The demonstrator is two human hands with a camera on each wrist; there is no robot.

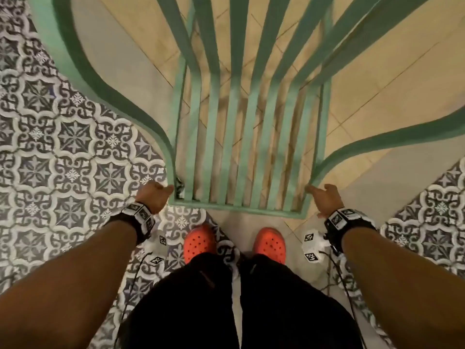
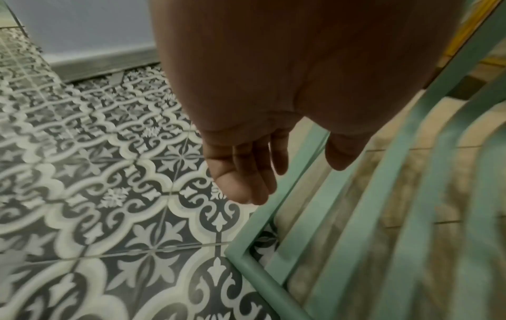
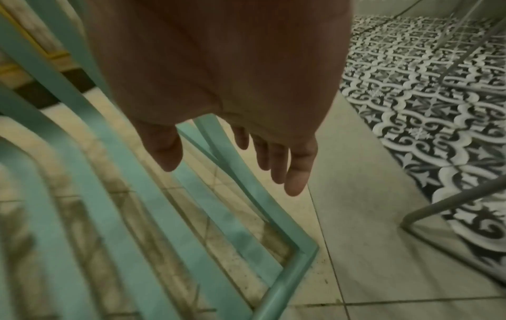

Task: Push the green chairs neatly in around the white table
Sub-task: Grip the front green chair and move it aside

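Right in front of me stands a green slatted metal chair (image 1: 236,210), seen from above and behind its back. My left hand (image 1: 158,195) is at the back's top left corner and my right hand (image 1: 322,197) at its top right corner. In the left wrist view the left hand (image 2: 301,179) is open, thumb on one side of the green side rail (image 2: 263,216) and straight fingers on the other, without gripping. The right hand (image 3: 227,177) straddles its rail (image 3: 306,249) the same way. The white table is out of sight.
My feet in orange clogs (image 1: 198,243) stand just behind the chair. Patterned grey-and-white tiles (image 1: 75,147) lie to both sides, plain beige tiles (image 1: 377,84) under the chair. To my right a grey metal frame leg (image 3: 452,201) stands on the floor. A wall base (image 2: 104,67) runs on the left.
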